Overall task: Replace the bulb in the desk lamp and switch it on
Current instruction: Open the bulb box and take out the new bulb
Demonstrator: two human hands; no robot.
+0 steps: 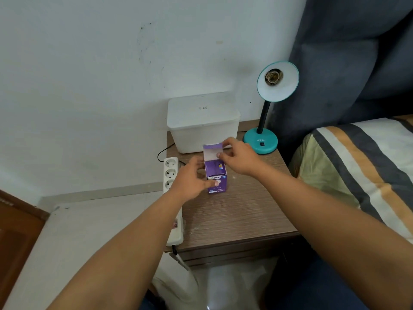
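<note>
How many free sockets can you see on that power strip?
3, all empty, in a row at the far end of the power strip: top, middle, lowest, partly behind the left hand. More may be hidden under the arm.

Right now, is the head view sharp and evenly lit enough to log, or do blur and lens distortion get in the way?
Head view: soft, even light, no harsh glare; faint shadows under the purple bulb box. The left hand and right hand are slightly motion-blurred. Wide-angle bending curves the power strip and the bed's edge. The lamp socket reads clearly.
</note>
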